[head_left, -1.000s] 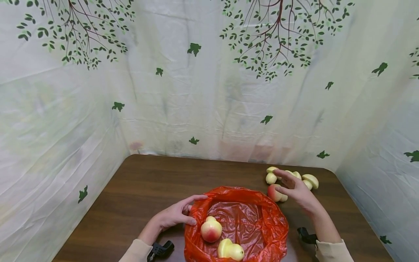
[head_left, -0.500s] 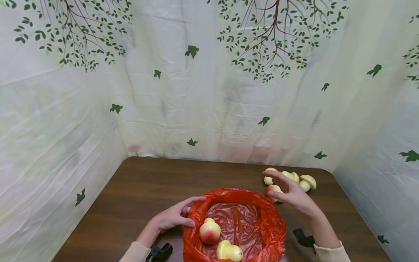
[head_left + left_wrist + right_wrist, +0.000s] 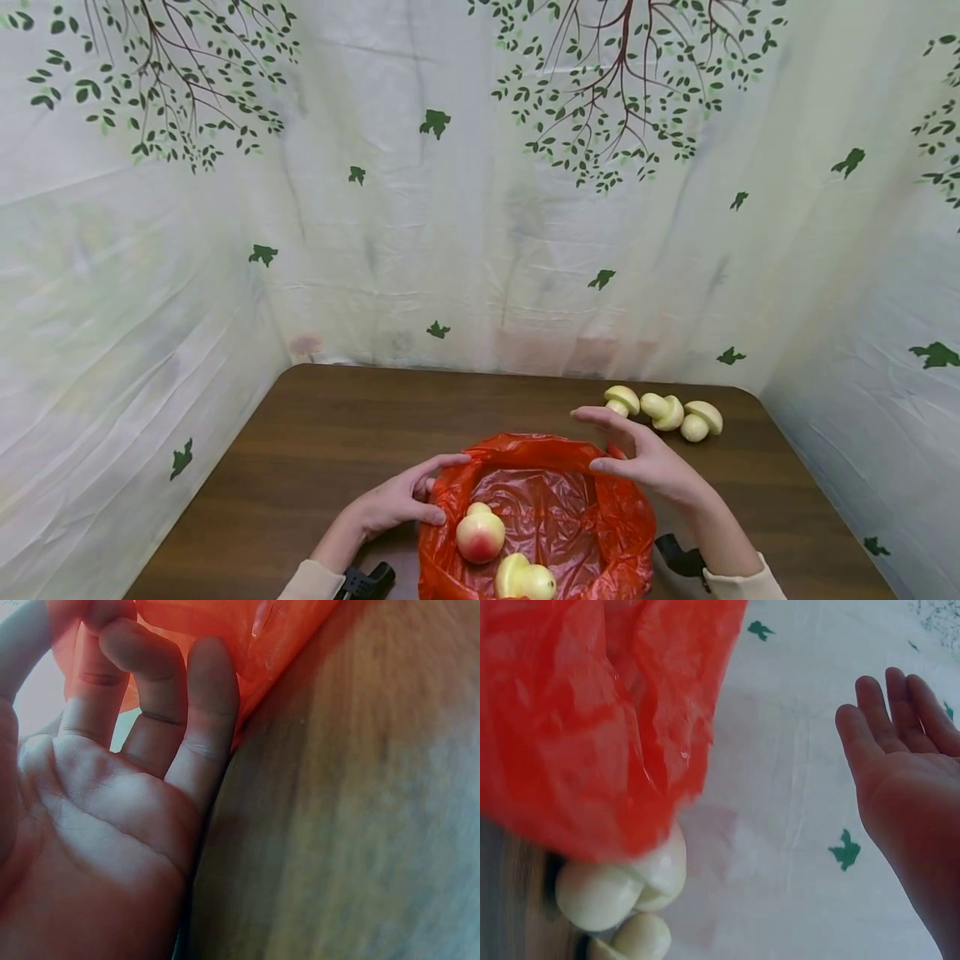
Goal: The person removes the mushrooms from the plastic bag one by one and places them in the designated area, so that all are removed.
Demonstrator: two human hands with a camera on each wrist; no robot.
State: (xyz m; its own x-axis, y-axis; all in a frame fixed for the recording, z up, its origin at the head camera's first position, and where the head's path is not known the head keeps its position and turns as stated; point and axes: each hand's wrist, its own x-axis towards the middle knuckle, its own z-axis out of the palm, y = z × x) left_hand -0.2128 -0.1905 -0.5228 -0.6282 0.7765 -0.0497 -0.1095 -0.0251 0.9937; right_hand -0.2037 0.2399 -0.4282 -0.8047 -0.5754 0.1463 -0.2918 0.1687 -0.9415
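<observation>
An open red plastic bag (image 3: 630, 508) stands on the table. Inside lie a pale mushroom shape with a red blush (image 3: 481, 536) and a pale yellow mushroom shape (image 3: 525, 577). My left hand (image 3: 390, 504) holds the bag's left rim; the left wrist view shows its bent fingers (image 3: 159, 675) against the red plastic. My right hand (image 3: 648, 454) is over the bag's far right rim, fingers extended and thumb apart. Only a small bit of red shows between thumb and fingers. The right wrist view shows the right palm (image 3: 911, 780) bare and the fingers straight.
Several pale yellow mushroom shapes (image 3: 662, 411) lie in a row at the table's far right, just beyond my right hand. The brown wooden table (image 3: 360, 425) ends at a pale curtain (image 3: 480, 250) printed with leaves. Black wrist devices (image 3: 678, 557) sit under my wrists.
My right hand has moved left and nearer, toward the bag's rim. The red-blushed piece beside it is now hidden apart from a bit of red. The left hand stays at the bag.
</observation>
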